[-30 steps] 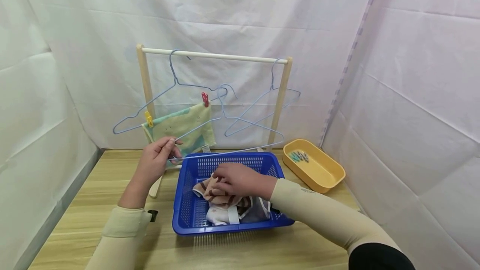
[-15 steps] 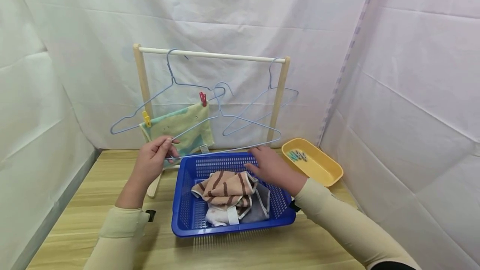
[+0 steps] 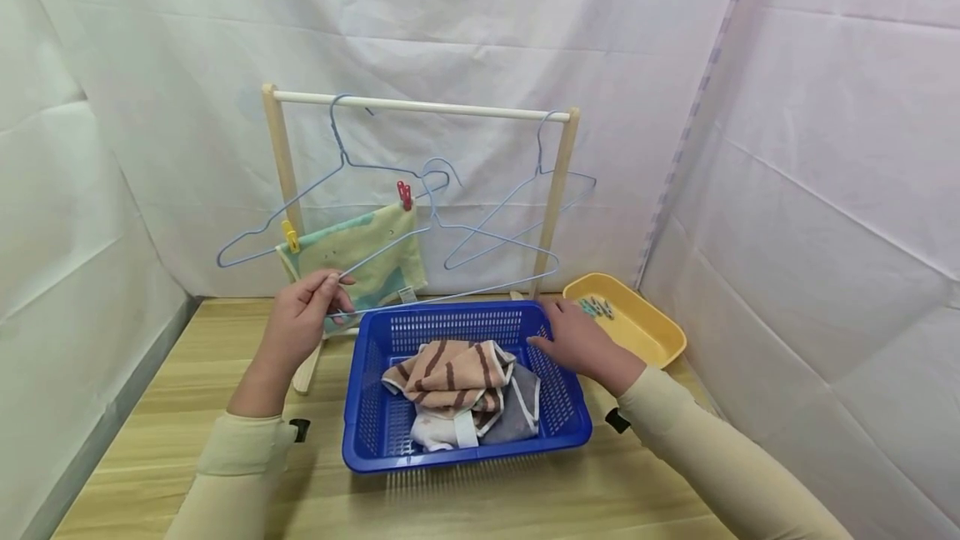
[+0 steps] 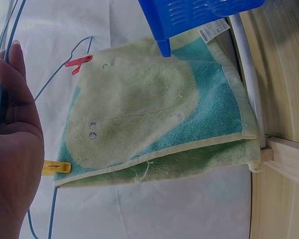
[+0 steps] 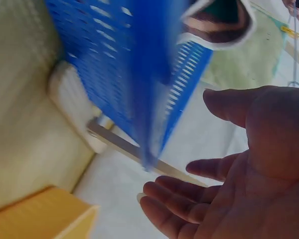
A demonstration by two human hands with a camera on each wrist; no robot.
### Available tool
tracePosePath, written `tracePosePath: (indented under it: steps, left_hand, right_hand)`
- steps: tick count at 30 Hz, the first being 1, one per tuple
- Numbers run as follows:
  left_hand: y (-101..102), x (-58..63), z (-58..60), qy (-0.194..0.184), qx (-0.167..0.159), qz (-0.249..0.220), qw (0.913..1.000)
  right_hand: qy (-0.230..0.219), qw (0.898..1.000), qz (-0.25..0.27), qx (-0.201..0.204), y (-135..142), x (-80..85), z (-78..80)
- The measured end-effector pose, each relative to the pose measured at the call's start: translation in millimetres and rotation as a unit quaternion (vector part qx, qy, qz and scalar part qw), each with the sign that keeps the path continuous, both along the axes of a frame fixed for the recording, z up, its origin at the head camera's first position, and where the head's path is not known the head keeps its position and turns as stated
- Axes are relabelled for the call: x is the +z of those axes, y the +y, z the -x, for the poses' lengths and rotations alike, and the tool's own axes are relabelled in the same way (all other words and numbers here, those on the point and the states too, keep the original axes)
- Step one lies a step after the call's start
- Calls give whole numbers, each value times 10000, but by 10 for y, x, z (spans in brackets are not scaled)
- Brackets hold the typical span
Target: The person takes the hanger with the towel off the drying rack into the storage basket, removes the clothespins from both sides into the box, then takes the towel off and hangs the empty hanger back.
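Observation:
My left hand (image 3: pixel 303 315) pinches one end of a blue wire hanger (image 3: pixel 433 217), which spreads rightward above the blue basket (image 3: pixel 468 463). My right hand (image 3: pixel 588 344) is over the basket's back right corner, its fingers apart and loosely bent, holding nothing in the right wrist view. In the basket lie a brown-striped peach cloth (image 3: pixel 450 369), a grey cloth (image 3: pixel 525 407) and a whitish cloth (image 3: pixel 431 432). Behind my left hand, a green and yellow towel (image 4: pixel 134 99) hangs from another hanger (image 3: pixel 300 194) by a yellow clothespin (image 3: pixel 290 237) and a red clothespin (image 3: pixel 405 195).
A wooden rack (image 3: pixel 420 106) with a white bar stands at the back. A third blue hanger (image 3: pixel 517 190) hangs at its right end. Right of the basket sits a yellow tray (image 3: pixel 645 340) holding several clothespins (image 3: pixel 597 307). White curtains surround the wooden table (image 3: pixel 150 432).
My right hand has left the striped cloth and moved right, over the basket's right rim toward the yellow tray. My left hand keeps the hanger in nearly the same place.

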State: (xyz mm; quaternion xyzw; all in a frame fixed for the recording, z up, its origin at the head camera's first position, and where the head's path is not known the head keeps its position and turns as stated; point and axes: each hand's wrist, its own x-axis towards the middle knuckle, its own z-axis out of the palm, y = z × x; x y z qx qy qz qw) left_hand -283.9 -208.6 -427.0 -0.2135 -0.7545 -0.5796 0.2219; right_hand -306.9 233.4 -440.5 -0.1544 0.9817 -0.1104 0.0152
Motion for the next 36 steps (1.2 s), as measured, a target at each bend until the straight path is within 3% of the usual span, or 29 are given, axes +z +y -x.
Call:
tracePosePath:
  steps: [7,12,18,27,36]
  left_hand:
    - [-10,0,-19,91,-10,-119,9999]
    - [-23,9,-27,181,22,-147,9997]
    - [-33,28,-39,250,91,-133,9996]
    - [-44,54,-68,363,179,-155,9991]
    - [-93,184,-138,544,296,-288,9977]
  right_hand:
    - [45,9998,-162,-130,45,-317,-94]
    - [192,9993,122,-283,31,-462,-132]
    - [355,9976,482,-335,32,-536,-136]
    - [254,9946,942,-356,33,-556,-128]
    - [193,9924,1137,-434,2,-540,-135]
